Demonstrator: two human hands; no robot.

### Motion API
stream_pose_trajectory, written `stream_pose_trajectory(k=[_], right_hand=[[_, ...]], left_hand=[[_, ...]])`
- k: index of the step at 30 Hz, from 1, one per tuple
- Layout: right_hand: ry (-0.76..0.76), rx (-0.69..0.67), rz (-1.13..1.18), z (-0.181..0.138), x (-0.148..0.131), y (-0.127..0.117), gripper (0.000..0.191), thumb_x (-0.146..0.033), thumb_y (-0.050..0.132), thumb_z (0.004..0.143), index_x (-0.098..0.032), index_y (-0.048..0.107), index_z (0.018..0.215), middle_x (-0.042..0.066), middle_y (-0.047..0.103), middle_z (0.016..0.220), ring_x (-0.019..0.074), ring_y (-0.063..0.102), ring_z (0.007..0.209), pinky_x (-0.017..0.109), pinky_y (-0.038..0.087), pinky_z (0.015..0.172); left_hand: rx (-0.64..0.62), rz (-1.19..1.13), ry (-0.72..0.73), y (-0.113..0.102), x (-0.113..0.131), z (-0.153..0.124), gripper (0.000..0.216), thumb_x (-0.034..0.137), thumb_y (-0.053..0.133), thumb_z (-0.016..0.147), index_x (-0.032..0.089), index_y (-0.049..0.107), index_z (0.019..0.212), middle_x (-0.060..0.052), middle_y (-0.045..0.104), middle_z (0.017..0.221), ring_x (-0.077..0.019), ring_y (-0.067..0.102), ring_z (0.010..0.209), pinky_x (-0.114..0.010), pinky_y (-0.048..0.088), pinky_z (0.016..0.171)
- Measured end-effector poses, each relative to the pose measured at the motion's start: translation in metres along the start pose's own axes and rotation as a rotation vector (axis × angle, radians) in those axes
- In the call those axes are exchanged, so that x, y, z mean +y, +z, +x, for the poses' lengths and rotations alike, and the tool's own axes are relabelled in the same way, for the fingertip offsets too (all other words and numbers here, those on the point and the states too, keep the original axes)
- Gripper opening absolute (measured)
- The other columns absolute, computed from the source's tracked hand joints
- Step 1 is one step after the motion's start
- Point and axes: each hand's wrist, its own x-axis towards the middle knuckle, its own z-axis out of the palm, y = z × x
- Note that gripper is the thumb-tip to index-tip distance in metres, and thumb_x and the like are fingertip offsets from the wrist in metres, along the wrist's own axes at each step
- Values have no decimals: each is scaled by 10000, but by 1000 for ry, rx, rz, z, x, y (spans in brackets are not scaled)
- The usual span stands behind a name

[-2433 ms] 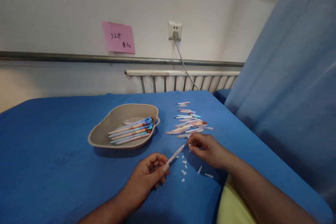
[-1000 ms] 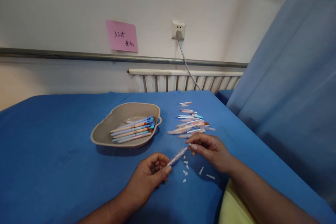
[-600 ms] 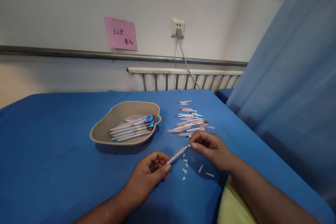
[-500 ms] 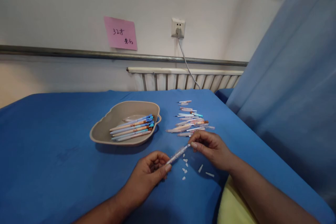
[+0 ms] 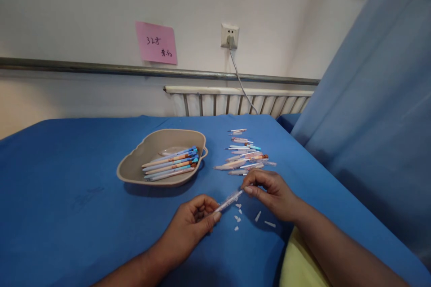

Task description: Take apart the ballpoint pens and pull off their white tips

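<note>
Between my two hands a slim, whitish see-through pen barrel [image 5: 230,200] slants up to the right, with small print on its side. My left hand [image 5: 195,219] pinches its lower end between thumb and fingers. At the upper end, the thumb and fingertips of my right hand [image 5: 267,190] are closed on the barrel's tip. Just under it on the blue cloth [image 5: 84,233] lie several small white plugs [image 5: 237,218]. Two longer white tapered pieces [image 5: 257,216] rest below my right hand.
Left of centre stands a beige basin [image 5: 134,168] holding several assembled pens [image 5: 171,164]. Behind my right hand lies a row of loose pen parts and refills [image 5: 240,159]. A blue curtain [image 5: 377,98] hangs on the right; a white wall socket [image 5: 230,36] is behind.
The barrel and both hands stay nearly in place. My right hand has dipped very slightly at the barrel's upper end; the view has shifted a little.
</note>
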Motion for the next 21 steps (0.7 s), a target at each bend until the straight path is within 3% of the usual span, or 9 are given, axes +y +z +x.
stream_pose_trajectory(k=[8, 14, 17, 21], right_hand=[[34, -6, 22, 0, 1, -1, 144, -255, 540, 873, -177, 614, 777, 1, 590, 686, 122, 544, 651, 243, 425, 643], [209, 20, 186, 3, 22, 2, 160, -305, 557, 846, -169, 595, 772, -24, 550, 638, 109, 520, 581, 233, 408, 577], [250, -41, 120, 3, 33, 5, 148, -280, 552, 836, -167, 584, 747, -23, 544, 637, 109, 507, 591, 226, 399, 573], [185, -201, -70, 0, 38, 11, 87, -177, 542, 820, -174, 613, 769, -2, 603, 725, 123, 539, 683, 223, 408, 632]], left_hand=[[9, 18, 0, 1, 3, -2, 224, 348, 696, 696, 152, 600, 744, 33, 518, 611, -100, 468, 560, -205, 418, 520], [-38, 84, 13, 1, 0, -3, 202, 345, 615, 786, 152, 605, 845, 4, 603, 677, -101, 522, 548, -206, 419, 515], [-47, 202, 113, -3, 3, -7, 175, 327, 550, 847, 164, 608, 875, -3, 623, 707, -106, 548, 562, -208, 430, 530], [14, 578, 407, -22, 26, -14, 152, 282, 520, 882, 204, 640, 936, -16, 658, 836, -144, 606, 766, -244, 466, 716]])
